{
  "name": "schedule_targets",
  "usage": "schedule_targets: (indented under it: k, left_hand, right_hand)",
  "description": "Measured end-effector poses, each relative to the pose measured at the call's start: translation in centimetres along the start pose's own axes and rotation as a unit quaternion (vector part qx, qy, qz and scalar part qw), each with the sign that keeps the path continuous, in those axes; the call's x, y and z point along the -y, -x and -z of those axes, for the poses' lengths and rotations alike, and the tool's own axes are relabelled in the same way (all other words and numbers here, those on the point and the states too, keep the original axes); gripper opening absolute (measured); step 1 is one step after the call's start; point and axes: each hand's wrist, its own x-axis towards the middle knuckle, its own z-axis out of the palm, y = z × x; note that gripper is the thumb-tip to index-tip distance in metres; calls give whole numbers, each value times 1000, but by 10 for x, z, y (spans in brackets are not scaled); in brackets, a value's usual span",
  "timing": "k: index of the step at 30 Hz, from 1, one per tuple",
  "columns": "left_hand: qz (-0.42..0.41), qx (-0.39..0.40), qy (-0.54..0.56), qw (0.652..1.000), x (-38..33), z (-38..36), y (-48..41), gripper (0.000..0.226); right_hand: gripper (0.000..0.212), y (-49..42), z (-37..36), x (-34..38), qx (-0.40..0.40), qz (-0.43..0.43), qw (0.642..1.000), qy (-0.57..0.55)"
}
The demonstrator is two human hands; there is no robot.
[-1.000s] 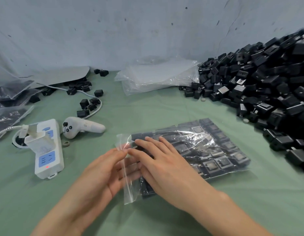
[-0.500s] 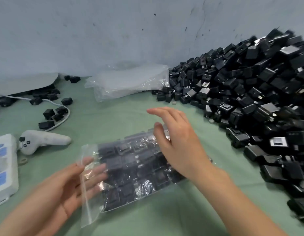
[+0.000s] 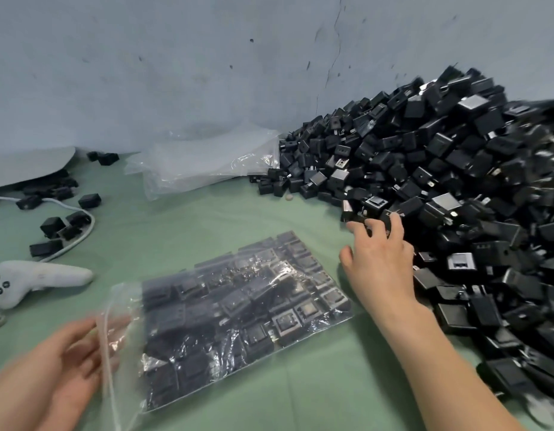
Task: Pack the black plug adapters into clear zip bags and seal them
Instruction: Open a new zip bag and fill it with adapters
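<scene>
Two hands, filled bag (image 3: 238,318) between

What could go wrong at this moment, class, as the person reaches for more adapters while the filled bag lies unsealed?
1. The zip bag looks open at the end by the left hand; adapters could slide out if that end is lifted.
2. The right hand digs at the foot of the adapter pile, which might tumble onto the bag.

green table (image 3: 207,225), adapter pile (image 3: 456,188), filled bag (image 3: 238,318)
</scene>
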Motion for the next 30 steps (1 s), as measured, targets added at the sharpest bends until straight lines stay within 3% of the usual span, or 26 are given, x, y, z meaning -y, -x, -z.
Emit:
schedule_targets:
  k: [3,5,9,14,17,21,25,30]
  left_hand:
    - [-39,-56,-26,997,-8,4,7,28]
    - [-83,-91,-59,991,-13,4,6,34]
    - [-95,-78,-63,990,-13,5,10,34]
    - [-99,-87,-44,990,-14,4,9,33]
    - [-97,-80,-28,992,-16,1,8,32]
    - [-102,-76,-33,991,-18,0,5,31]
    - [-96,-72,-37,992,-20,1,4,33]
    - [-91,-84,-37,992,-24,3,1,34]
  right_hand:
    - [39,-3,-1,-2,-51,47,995,-68]
    - [43,-5,-6,-6,-86,23,995,-44]
    - [59,-11,-12,-10,-27,-13,999,35]
    - [42,-8,-16,1,-27,143,988,-47]
    - [57,-13,-15,-4,-58,71,995,-27]
    - [77,-21,-18,-9,-7,-3,1000,24]
    - [62,-22,-15,-4,-11,12,1000,12]
    - [48,-20,-20,-9,-106,75,990,-60]
